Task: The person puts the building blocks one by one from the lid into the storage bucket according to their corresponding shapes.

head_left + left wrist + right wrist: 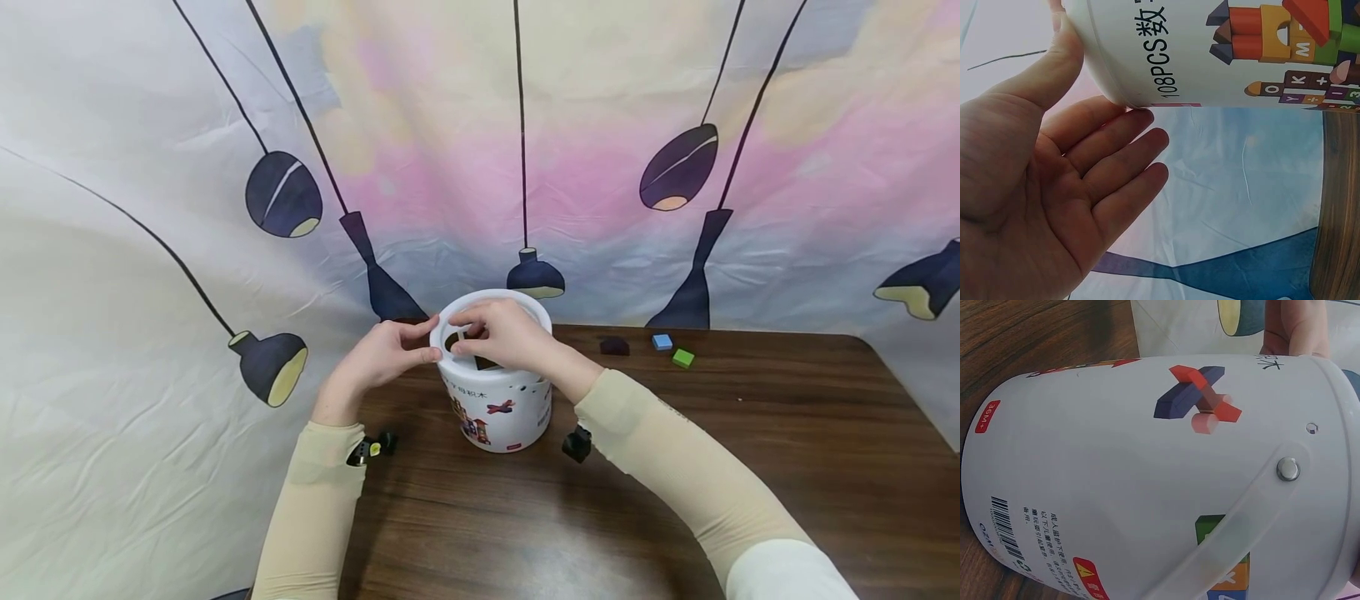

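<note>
A white round bucket (498,412) stands upright at the back of the table, printed with pictures of toy blocks. Dark openings show in its white top, inside the rim. My left hand (386,358) is at the left of the rim; in the left wrist view its thumb and fingertips touch the bucket, with fingers nearly straight. Over the top reaches my right hand (506,333), thumb and fingers bent down at the openings. I cannot tell whether it pinches anything there. In the right wrist view, a clear strap handle (1222,534) hangs from a rivet on the bucket's side.
Right of the bucket lie a dark arched block (615,346), a blue block (662,342) and a green block (683,358) on the brown wooden table (750,433). Behind the table's back edge hangs a cloth (465,167) printed with lamps.
</note>
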The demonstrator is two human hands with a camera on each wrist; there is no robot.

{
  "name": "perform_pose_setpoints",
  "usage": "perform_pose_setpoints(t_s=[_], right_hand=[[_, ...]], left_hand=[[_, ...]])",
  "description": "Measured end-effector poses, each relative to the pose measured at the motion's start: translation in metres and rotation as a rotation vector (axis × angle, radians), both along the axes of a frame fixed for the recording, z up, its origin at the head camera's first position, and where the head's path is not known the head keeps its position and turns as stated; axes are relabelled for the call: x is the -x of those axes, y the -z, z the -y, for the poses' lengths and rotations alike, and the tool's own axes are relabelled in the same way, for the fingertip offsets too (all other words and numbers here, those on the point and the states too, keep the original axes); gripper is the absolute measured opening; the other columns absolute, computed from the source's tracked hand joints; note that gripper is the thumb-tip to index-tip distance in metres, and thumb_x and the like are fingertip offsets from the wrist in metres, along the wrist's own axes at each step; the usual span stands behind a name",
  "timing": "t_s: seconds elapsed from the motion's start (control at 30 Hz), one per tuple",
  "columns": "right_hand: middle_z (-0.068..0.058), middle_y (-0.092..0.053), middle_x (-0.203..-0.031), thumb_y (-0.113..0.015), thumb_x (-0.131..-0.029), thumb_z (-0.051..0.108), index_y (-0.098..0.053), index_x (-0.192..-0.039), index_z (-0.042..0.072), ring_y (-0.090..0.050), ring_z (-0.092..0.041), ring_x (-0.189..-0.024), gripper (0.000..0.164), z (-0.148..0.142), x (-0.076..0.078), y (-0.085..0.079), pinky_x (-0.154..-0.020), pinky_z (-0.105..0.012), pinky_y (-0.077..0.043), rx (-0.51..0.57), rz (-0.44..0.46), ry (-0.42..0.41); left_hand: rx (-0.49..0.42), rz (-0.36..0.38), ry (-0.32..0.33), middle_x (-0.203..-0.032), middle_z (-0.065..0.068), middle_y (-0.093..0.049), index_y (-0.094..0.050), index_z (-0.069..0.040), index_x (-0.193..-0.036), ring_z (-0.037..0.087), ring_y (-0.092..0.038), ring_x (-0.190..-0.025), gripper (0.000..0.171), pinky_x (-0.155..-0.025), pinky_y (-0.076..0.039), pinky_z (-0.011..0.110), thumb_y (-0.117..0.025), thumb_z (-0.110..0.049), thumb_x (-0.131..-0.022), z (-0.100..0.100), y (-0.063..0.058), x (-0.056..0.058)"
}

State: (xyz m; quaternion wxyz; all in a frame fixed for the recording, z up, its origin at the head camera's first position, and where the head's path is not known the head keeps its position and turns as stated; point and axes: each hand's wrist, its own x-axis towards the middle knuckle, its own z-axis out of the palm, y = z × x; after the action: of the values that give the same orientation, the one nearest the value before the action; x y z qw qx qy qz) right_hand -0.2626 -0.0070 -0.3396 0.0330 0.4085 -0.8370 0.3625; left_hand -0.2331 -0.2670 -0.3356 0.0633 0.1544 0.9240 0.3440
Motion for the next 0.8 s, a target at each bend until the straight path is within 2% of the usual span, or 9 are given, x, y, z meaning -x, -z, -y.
perform_pose_setpoints(t_s=[0.13,0.27,0.47,0.8], right_hand=[[-0.006,-0.078,-0.123,-0.082,-0.099,0.028,-0.072,-0.142,0.009,-0.075,-0.013,-0.095,0.048,-0.002,0.000,-0.001,-0.084,-0.028,-0.061,0.016,0.014,0.009],[-0.006,-0.076,-0.128,-0.081,-0.099,0.026,-0.073,-0.140,0.008,-0.074,-0.013,-0.100,0.045,-0.008,0.000,-0.002,-0.086,-0.030,-0.061,0.067,0.042,0.016],[-0.004,-0.074,-0.131,-0.082,-0.099,0.025,-0.074,-0.138,0.009,-0.072,-0.014,-0.106,0.044,-0.025,0.001,0.004,-0.090,-0.035,-0.061,0.193,0.064,0.059],[-0.001,-0.076,-0.125,-0.082,-0.099,0.025,-0.076,-0.134,0.009,-0.074,-0.015,-0.103,0.039,-0.054,0.001,0.018,-0.086,-0.035,-0.062,0.385,0.071,0.162]], left_hand=[[-0.010,-0.004,0.007,-0.149,0.012,-0.062,-0.052,-0.015,-0.157,0.028,-0.063,-0.130,0.068,-0.101,-0.052,0.044,-0.079,-0.039,-0.099,0.000,0.000,0.001],[-0.025,-0.005,0.006,-0.151,0.011,-0.060,-0.053,-0.013,-0.157,0.031,-0.057,-0.139,0.068,-0.109,-0.050,0.050,-0.080,-0.036,-0.099,0.001,0.000,0.002],[-0.025,-0.019,0.004,-0.150,0.012,-0.061,-0.054,-0.013,-0.156,0.033,-0.056,-0.140,0.067,-0.111,-0.048,0.053,-0.080,-0.035,-0.099,0.001,0.001,0.003],[-0.017,-0.018,-0.015,-0.149,0.011,-0.061,-0.055,-0.015,-0.156,0.030,-0.055,-0.141,0.068,-0.112,-0.047,0.052,-0.082,-0.036,-0.097,0.001,0.003,0.002]])
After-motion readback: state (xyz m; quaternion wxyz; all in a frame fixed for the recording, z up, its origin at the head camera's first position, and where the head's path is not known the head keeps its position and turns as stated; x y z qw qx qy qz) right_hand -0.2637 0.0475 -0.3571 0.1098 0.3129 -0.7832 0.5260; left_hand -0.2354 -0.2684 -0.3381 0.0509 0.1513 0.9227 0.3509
